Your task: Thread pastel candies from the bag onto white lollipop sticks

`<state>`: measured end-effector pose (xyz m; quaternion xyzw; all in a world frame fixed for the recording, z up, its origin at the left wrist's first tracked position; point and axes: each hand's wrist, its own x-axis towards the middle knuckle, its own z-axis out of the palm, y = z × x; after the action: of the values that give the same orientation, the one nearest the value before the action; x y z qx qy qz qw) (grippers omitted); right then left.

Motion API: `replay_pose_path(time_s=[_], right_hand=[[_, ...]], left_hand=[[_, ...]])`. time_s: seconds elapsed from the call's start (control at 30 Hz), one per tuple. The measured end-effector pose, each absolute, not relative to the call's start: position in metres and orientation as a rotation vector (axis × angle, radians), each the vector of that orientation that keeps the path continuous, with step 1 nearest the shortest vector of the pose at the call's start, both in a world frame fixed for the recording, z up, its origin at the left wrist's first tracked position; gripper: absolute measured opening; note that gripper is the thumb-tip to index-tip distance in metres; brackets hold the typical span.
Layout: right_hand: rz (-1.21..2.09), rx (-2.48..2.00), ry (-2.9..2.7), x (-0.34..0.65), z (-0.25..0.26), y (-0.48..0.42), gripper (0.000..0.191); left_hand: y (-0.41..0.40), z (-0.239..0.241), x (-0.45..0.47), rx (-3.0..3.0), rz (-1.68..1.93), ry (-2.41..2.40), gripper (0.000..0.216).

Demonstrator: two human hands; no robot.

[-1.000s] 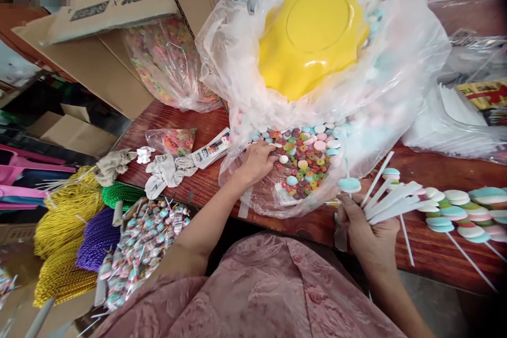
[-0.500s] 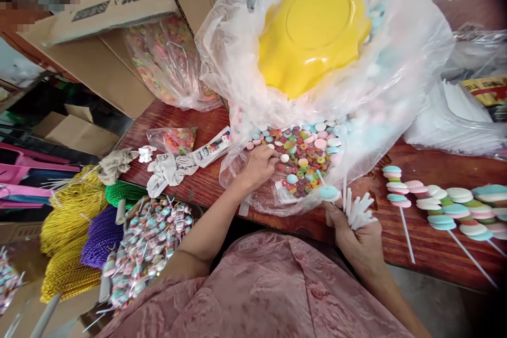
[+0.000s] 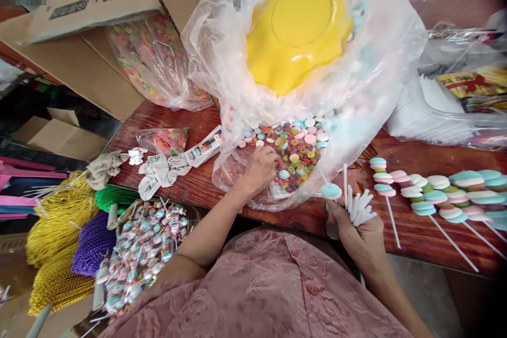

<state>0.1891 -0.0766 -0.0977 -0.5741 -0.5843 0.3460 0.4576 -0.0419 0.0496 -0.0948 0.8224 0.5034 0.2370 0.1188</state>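
My left hand (image 3: 259,170) reaches over the loose candy, its fingers bent together and pointing down. Its fingertips are partly hidden, so what they pinch, if anything, does not show. Around it, small gummy rings (image 3: 295,156) and pastel marshmallow discs (image 3: 311,138) lie on clear plastic. Low on the right, my right hand (image 3: 358,235) is closed round a bunch of white lollipop sticks (image 3: 361,208). Between its thumb and fingers is also a stick threaded with a blue-and-white marshmallow disc (image 3: 330,190), held beside the candy pile.
An upturned yellow bowl (image 3: 299,31) rests on a big plastic bag of marshmallows (image 3: 380,58). Finished marshmallow skewers (image 3: 438,196) lie along the right of the table. A cardboard box (image 3: 95,16) and gummy bag (image 3: 150,58) stand left, above wrapped candy sticks (image 3: 150,243) and gold ties (image 3: 59,222).
The whole view has shifted, so the table's things sit slightly further left. My left hand stays at the candy pile, and my right hand keeps its hold on the sticks.
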Motion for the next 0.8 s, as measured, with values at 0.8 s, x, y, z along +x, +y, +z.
replay_pose_path(time_s=[0.8], right_hand=[[0.819,-1.374,-1.878,0.159,-0.081,-0.064,0.025]], left_hand=[[-0.014,-0.059,-0.043,2.266,1.433,1.075,0.012]])
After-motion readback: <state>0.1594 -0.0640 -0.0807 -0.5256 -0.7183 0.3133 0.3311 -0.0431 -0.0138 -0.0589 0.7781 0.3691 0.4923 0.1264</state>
